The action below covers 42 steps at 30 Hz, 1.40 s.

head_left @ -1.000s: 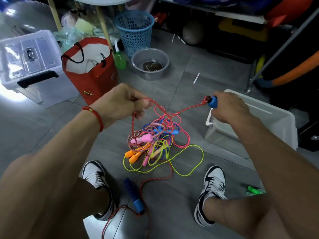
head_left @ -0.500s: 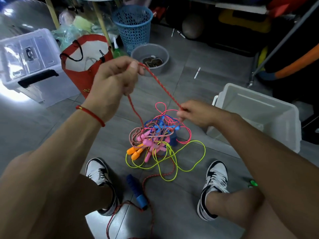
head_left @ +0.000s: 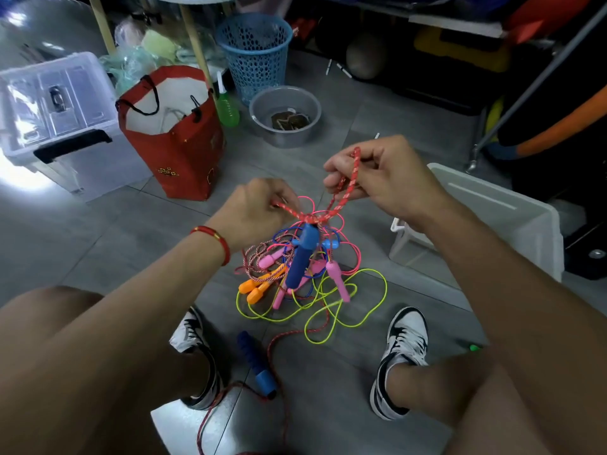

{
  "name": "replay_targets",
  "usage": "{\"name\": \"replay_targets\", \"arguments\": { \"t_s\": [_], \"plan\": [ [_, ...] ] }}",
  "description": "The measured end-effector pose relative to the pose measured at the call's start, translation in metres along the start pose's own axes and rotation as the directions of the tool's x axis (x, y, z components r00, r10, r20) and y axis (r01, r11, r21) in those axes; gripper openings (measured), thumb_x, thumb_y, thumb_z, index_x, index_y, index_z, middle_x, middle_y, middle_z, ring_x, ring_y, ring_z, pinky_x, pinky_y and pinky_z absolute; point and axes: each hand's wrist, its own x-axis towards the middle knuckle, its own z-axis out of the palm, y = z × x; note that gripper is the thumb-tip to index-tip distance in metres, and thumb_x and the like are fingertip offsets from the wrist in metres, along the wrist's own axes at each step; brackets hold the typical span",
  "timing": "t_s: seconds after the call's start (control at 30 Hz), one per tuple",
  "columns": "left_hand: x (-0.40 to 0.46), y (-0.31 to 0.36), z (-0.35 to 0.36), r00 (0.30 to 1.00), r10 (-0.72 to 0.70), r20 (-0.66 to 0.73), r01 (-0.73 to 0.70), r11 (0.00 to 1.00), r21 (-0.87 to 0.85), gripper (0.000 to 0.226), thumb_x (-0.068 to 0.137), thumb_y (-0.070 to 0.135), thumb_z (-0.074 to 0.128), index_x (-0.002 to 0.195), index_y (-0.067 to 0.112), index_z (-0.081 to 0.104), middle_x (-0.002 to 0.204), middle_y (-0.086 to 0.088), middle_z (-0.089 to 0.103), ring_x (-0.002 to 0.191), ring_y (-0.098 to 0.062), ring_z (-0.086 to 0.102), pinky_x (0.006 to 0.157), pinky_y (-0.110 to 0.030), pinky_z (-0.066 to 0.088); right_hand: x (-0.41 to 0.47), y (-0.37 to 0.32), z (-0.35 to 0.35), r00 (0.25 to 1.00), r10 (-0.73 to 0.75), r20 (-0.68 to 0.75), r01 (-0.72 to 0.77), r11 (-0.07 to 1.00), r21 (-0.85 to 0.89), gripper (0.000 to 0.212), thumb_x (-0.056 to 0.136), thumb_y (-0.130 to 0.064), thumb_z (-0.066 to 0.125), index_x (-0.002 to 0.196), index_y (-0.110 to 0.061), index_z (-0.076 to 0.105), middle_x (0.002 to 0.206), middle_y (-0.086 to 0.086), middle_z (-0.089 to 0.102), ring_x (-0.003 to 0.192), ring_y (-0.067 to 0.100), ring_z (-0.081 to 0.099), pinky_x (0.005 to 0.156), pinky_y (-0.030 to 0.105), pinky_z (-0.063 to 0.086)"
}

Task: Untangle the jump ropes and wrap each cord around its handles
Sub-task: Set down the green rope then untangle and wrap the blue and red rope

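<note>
Untangling step — both hands pinch the red braided cord, left hand and right hand, its blue handle dangling over the rope pile on the floor. Next, I'd guess: thread that handle free of the pink loops.

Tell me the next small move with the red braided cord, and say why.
Probably lift both hands higher to draw the dangling blue handle up out of the pile. The left hand and right hand both pinch the red braided cord, and thin pink loops cross it just above the handle.
</note>
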Motion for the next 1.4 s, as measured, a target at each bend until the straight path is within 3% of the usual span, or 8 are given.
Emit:
{"name": "replay_targets", "arguments": {
  "t_s": [0.2,0.3,0.47,0.63,0.77,1.1,1.3,1.4],
  "plan": [
    [0.0,-0.007,0.032,0.973,0.074,0.219,-0.068,0.997,-0.032,0.064,0.09,0.006,0.065,0.147,0.027,0.045,0.131,0.011,0.057,0.102,0.004,0.051,0.089,-0.007,0.035,-0.011,-0.007,0.006,0.992,-0.112,0.056,0.113,0.994,0.0,0.02,0.101,-0.007,0.055,0.103,0.005,0.071,0.085,0.018,0.074,0.077,0.028,0.074,0.075,0.041,0.063],
    [-0.001,-0.012,0.047,0.97,0.119,0.211,-0.113,0.993,-0.04,0.051,0.09,0.018,0.072,0.138,0.023,0.056,0.13,0.006,0.063,0.114,-0.004,0.057,0.089,-0.002,0.035,-0.012,-0.01,0.004,0.993,-0.111,0.045,0.109,0.993,0.045,0.022,0.102,-0.005,0.052,0.104,0.007,0.069,0.084,0.018,0.073,0.076,0.028,0.073,0.076,0.043,0.063],
    [-0.002,-0.011,0.058,0.997,0.076,-0.02,-0.074,0.994,0.082,0.029,0.083,0.026,0.079,0.11,0.018,0.074,0.096,0.002,0.061,0.094,-0.018,0.062,0.073,-0.016,0.036,-0.012,-0.008,-0.002,0.995,-0.093,0.022,0.092,0.995,0.048,0.02,0.102,-0.003,0.05,0.103,0.005,0.069,0.083,0.016,0.073,0.077,0.027,0.075,0.077,0.048,0.062],
    [-0.004,-0.007,0.052,1.0,0.025,-0.01,-0.025,0.999,0.048,0.031,0.078,0.006,0.07,0.106,0.018,0.075,0.066,0.02,0.056,0.057,0.01,0.054,0.056,-0.003,0.037,-0.008,0.003,-0.02,0.997,-0.064,-0.051,0.062,0.998,-0.029,0.02,0.102,-0.002,0.05,0.102,0.002,0.07,0.08,0.013,0.073,0.075,0.024,0.074,0.074,0.043,0.063],
    [-0.003,-0.009,0.052,0.992,-0.087,-0.093,0.078,0.992,-0.099,0.021,0.078,0.004,0.068,0.082,0.024,0.071,0.073,0.009,0.07,0.055,0.004,0.055,0.057,-0.013,0.042,-0.007,0.008,-0.031,0.998,-0.015,-0.061,0.01,0.998,-0.066,0.021,0.103,-0.001,0.049,0.102,0.008,0.068,0.077,0.009,0.072,0.072,0.025,0.072,0.072,0.039,0.063],
    [0.01,-0.025,0.037,0.9,-0.427,-0.085,0.342,0.815,-0.468,0.019,0.088,-0.001,0.067,0.078,0.015,0.071,0.073,-0.014,0.07,0.042,-0.011,0.058,0.037,-0.016,0.038,-0.006,0.011,-0.048,0.998,-0.057,-0.038,0.05,0.986,-0.16,0.022,0.102,-0.01,0.052,0.096,0.003,0.069,0.058,0.006,0.062,0.061,0.028,0.07,0.065,0.041,0.06],
    [0.014,-0.031,0.028,0.915,-0.368,-0.168,0.313,0.907,-0.281,0.022,0.082,0.004,0.071,0.095,0.022,0.073,0.089,0.0,0.069,0.067,-0.013,0.06,0.072,-0.026,0.054,-0.006,0.021,-0.055,0.997,0.07,0.03,-0.06,0.969,-0.241,0.026,0.103,-0.015,0.052,0.094,0.0,0.071,0.058,0.007,0.05,0.063,0.022,0.066,0.069,0.037,0.058],
    [0.013,-0.024,0.017,0.917,-0.297,-0.266,0.232,0.94,-0.251,0.012,0.087,0.014,0.067,0.095,0.019,0.075,0.078,0.006,0.067,0.065,-0.003,0.056,0.067,-0.018,0.046,-0.008,0.031,-0.052,0.97,0.208,0.126,-0.156,0.93,-0.334,0.028,0.104,-0.017,0.051,0.092,-0.002,0.071,0.06,0.005,0.049,0.065,0.022,0.061,0.068,0.035,0.054]
  ]
}}
